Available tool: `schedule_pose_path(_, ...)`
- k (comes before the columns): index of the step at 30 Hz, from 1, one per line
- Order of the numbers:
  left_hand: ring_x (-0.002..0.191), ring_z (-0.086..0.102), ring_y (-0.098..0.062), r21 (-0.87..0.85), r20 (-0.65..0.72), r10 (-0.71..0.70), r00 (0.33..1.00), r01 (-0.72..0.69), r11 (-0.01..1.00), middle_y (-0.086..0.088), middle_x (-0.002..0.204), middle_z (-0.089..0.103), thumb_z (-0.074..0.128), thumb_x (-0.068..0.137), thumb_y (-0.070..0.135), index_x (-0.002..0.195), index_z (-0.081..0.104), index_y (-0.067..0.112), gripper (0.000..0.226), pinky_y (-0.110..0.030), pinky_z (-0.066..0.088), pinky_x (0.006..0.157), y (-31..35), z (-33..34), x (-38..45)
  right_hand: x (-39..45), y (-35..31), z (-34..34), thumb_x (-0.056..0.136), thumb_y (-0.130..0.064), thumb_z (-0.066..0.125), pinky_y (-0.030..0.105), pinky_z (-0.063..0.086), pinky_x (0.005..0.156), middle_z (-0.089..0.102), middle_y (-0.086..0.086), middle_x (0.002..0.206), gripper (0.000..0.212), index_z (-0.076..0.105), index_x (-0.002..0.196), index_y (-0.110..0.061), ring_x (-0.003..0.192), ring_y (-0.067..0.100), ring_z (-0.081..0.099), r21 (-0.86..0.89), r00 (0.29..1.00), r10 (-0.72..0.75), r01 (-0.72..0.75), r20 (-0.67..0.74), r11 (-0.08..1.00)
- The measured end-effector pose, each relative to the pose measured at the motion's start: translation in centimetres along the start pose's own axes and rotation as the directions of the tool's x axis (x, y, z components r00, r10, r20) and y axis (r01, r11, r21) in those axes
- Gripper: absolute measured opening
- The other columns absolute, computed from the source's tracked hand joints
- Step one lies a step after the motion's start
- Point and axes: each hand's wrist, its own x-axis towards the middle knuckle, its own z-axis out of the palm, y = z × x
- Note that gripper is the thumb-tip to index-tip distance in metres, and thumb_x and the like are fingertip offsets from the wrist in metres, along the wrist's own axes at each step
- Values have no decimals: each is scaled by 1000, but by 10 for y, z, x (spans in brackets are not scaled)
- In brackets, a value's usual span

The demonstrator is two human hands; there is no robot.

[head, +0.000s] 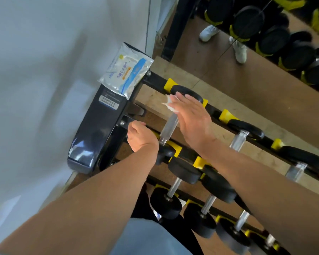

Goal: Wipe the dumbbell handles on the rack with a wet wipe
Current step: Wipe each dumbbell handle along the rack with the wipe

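A black rack point(213, 111) with yellow cradles carries several black dumbbells with steel handles. My right hand point(190, 115) lies with straight fingers over the far end of the leftmost top-row handle point(168, 127), and a white wet wipe point(168, 103) sticks out from under its fingertips. My left hand point(139, 136) is curled at the near left end of that dumbbell, against the rack frame; what its fingers hold is hidden.
A pack of wet wipes point(126, 70) lies on top of the rack's black end post point(98, 129). A white wall is on the left. A mirror behind the rack reflects dumbbells and white shoes point(208, 33). Lower rows hold more dumbbells point(166, 203).
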Motion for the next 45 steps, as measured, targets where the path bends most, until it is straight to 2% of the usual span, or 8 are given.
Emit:
schedule_pose_path(5, 95, 53, -30, 5, 3, -3, 1000, 3, 1000, 11, 79, 51, 31, 94, 28, 83, 67, 20, 38, -43, 42, 89, -1, 1, 1, -11, 33, 19, 71, 14, 70, 41, 29, 118, 65, 16, 131, 46, 71, 114, -2, 132, 32, 53, -109, 921, -150, 201, 359, 973)
schedule_pose_path(10, 93, 53, -30, 37, 5, 11, 1000, -11, 999, 2, 81, 54, 32, 96, 27, 86, 69, 18, 39, -38, 39, 82, -2, 3, 2, -68, -57, 9, 102, -21, 52, 32, 38, 115, 59, -3, 141, 35, 59, 136, -22, 132, 13, 52, 137, 788, 408, -517, 462, 845)
schedule_pose_path(13, 93, 51, -28, 59, 28, 18, 999, -19, 998, 1, 86, 53, 31, 97, 27, 94, 70, 15, 41, -36, 35, 80, -1, 1, 1, -70, -84, -2, 105, -37, 45, 34, 53, 83, 72, -10, 101, 24, 68, 112, -33, 95, 9, 65, 317, 475, 780, -874, 408, 367)
schedule_pose_path(17, 91, 52, -25, 85, 59, 16, 998, -21, 996, 2, 86, 52, 29, 98, 28, 100, 69, 15, 42, -36, 35, 80, 1, -1, 0, -28, -58, -16, 105, -31, 48, 20, 46, 65, 67, -6, 92, 24, 70, 102, -23, 100, 25, 64, 688, -122, 965, -681, 232, -251)
schedule_pose_path(30, 88, 49, -25, 170, 76, 43, 996, -56, 984, 1, 80, 51, 27, 100, 27, 99, 68, 13, 43, -35, 31, 76, 1, 1, 3, 9, -52, 32, 107, -29, 42, 36, 53, 65, 66, 6, 83, 30, 59, 131, -24, 80, 22, 66, 291, 342, 937, -905, 69, 309)
schedule_pose_path(35, 88, 49, -24, 170, 67, 48, 997, -59, 984, -2, 92, 55, 28, 100, 28, 100, 70, 13, 44, -35, 30, 77, 1, 2, 2, -48, -82, 17, 107, -25, 42, 33, 59, 76, 68, -7, 113, 40, 44, 142, -44, 89, 10, 67, 196, 474, 836, -880, 278, 434)
schedule_pose_path(40, 87, 47, -24, 166, 70, 25, 997, -36, 985, -4, 96, 56, 29, 100, 28, 101, 70, 13, 45, -35, 30, 77, 4, 1, 0, -52, -89, 2, 106, -23, 41, 34, 56, 84, 70, -2, 119, 34, 59, 133, -31, 102, 16, 67, -17, 434, 781, -870, 449, 493)
schedule_pose_path(45, 85, 50, -23, 155, 79, 13, 997, -25, 988, -3, 91, 54, 27, 101, 29, 99, 69, 14, 45, -36, 33, 76, 3, -1, 0, -18, -37, -15, 104, -24, 45, 30, 48, 64, 70, -1, 89, 25, 69, 110, -24, 74, 14, 63, 515, 5, 973, -849, 231, -118)
